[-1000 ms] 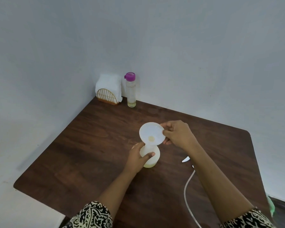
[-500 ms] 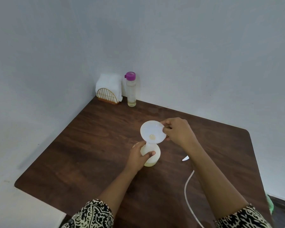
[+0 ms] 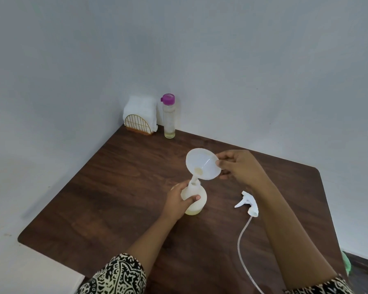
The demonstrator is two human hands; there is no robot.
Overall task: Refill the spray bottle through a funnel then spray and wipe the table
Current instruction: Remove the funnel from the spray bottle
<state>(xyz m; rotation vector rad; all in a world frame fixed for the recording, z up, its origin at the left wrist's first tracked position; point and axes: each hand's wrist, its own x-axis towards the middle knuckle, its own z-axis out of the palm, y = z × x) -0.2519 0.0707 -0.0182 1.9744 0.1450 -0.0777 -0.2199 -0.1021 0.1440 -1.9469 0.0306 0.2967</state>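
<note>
Left hand (image 3: 180, 203) wraps the body of the spray bottle (image 3: 194, 198), thumb across the front, fingers behind; likely there to pin the bottle upright on the table (image 3: 115, 187) while the other hand works above. Right hand (image 3: 239, 166) pinches the rim of the funnel (image 3: 202, 164) between thumb and fingertips. Funnel is tilted, mouth toward the camera, spout angled down into or just at the bottle neck; cannot tell whether it is seated or lifting out. A rim pinch seems chosen to keep fingers clear of the wet inside.

Bottle: white, translucent, rounded, standing near the table's middle, cap off. A pale yellowish liquid shows only in its bottom part. Funnel: white, thin-walled, a yellowish tint at its throat.

Spray head (image 3: 248, 203) lies on its side to the right of the bottle, apart from it, with its dip tube (image 3: 241, 240) curling toward the near edge; parked within reach for refitting, by my reading.

Far corner: 1 tall clear bottle with purple cap (image 3: 169, 116), a little yellowish liquid at its base, just beside a wire holder of white napkins (image 3: 140, 115), probably the wiping stock.
</note>
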